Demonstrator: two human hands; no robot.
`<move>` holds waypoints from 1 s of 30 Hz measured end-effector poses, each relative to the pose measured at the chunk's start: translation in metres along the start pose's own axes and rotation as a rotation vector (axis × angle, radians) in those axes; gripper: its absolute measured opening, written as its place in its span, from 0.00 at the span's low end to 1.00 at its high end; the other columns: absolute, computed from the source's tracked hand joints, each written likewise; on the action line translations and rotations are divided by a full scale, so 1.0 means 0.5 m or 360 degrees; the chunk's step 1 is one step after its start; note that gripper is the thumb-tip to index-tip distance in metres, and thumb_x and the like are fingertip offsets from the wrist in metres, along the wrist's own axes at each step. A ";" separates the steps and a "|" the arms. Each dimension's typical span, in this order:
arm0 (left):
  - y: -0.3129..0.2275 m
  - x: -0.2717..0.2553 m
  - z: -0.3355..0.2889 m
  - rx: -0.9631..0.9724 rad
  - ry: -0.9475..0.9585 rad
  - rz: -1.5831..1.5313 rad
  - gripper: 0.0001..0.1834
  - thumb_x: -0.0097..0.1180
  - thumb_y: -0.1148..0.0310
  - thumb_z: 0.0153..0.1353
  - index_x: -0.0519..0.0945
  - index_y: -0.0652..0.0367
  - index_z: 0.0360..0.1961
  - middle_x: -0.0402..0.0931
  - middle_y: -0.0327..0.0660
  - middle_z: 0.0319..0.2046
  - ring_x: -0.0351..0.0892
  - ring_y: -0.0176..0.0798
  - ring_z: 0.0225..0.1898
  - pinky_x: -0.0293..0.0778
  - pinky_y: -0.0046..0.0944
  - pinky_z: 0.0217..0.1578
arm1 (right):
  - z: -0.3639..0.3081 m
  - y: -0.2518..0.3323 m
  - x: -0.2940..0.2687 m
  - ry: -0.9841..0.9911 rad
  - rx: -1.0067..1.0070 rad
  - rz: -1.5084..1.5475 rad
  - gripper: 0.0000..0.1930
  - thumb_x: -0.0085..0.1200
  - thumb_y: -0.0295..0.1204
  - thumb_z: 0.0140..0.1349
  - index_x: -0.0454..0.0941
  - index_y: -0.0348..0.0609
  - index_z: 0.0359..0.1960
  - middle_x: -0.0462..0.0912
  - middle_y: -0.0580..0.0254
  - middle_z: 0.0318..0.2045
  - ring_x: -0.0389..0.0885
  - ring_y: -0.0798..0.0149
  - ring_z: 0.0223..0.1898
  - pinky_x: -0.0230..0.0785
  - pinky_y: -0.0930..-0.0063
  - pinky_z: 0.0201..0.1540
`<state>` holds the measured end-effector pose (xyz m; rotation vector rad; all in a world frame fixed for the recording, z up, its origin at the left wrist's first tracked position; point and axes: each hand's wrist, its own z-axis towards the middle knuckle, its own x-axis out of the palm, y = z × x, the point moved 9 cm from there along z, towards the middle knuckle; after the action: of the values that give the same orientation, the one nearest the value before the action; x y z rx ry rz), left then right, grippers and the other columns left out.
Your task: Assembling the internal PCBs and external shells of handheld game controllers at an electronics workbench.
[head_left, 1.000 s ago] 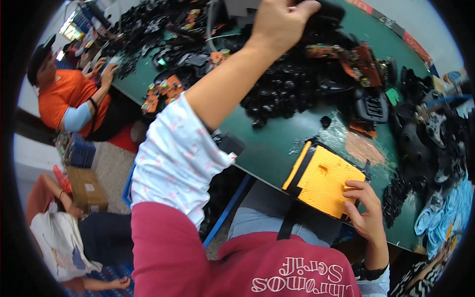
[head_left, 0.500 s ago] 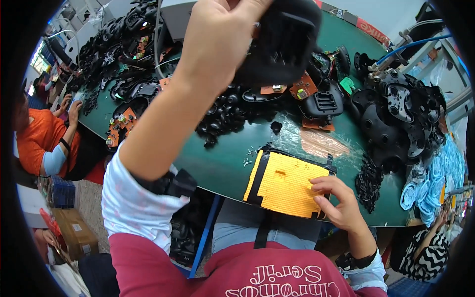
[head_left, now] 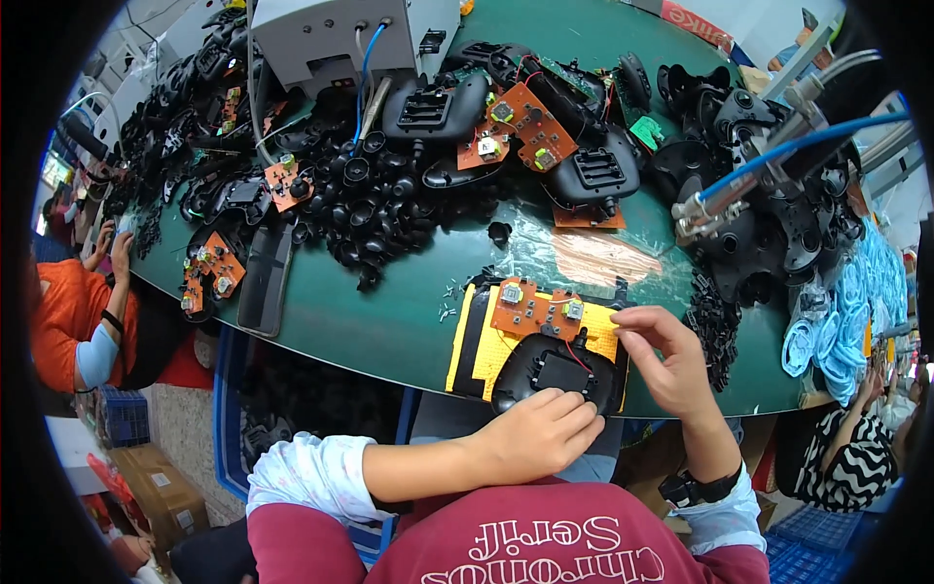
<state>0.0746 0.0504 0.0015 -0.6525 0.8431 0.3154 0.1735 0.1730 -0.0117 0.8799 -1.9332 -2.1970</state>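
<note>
On the yellow ribbed pad (head_left: 484,336) lies a black game controller shell (head_left: 516,375), its inside facing up. An orange circuit board (head_left: 530,311) with two white-and-green parts sits along the shell's far side, and thin red wires run between them. My left hand (head_left: 540,433) is closed over the shell's near edge, fingers curled and fingertips partly hidden. My right hand (head_left: 671,360) is beside the pad's right edge, thumb and forefinger apart, with nothing visible between them.
Black thumbstick caps (head_left: 365,214) are heaped farther back, near a grey machine (head_left: 331,44). Assembled shells and boards lie behind the pad. A metal tool with a blue hose (head_left: 739,180) hangs at right, above black shells. Light-blue cables (head_left: 837,311) stand at far right.
My left hand has come down from high over the table, bringing the black controller shell and its board onto the yellow pad. My right hand stays by the pad's right side.
</note>
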 end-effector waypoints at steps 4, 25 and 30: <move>0.018 -0.034 0.014 -0.0220 -0.0119 -0.0338 0.18 0.65 0.66 0.52 0.79 0.62 0.43 0.77 0.45 0.42 0.78 0.45 0.40 0.75 0.41 0.40 | 0.038 0.058 0.037 -0.0030 -0.0310 -0.0483 0.09 0.58 0.20 0.59 0.79 0.37 0.42 0.81 0.55 0.37 0.82 0.59 0.37 0.74 0.72 0.41; 0.166 -0.148 0.061 -0.0738 -0.0702 0.0656 0.09 0.56 0.68 0.47 0.81 0.62 0.27 0.72 0.45 0.37 0.69 0.47 0.45 0.62 0.47 0.47 | 0.034 0.125 0.077 -0.0127 -0.0975 -0.0872 0.22 0.65 0.14 0.46 0.77 0.37 0.46 0.81 0.50 0.43 0.80 0.52 0.44 0.75 0.67 0.46; 0.177 -0.145 0.045 -0.0752 -0.1054 0.0411 0.10 0.61 0.70 0.44 0.78 0.64 0.26 0.70 0.46 0.36 0.68 0.48 0.43 0.62 0.45 0.46 | 0.032 0.115 0.056 -0.0165 -0.0900 -0.0769 0.19 0.62 0.13 0.52 0.76 0.36 0.47 0.78 0.53 0.46 0.80 0.59 0.45 0.76 0.71 0.44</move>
<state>-0.0025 0.1319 0.0326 -0.8081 0.2048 0.9263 0.1254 0.1641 0.0328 1.2222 -1.0747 -2.8779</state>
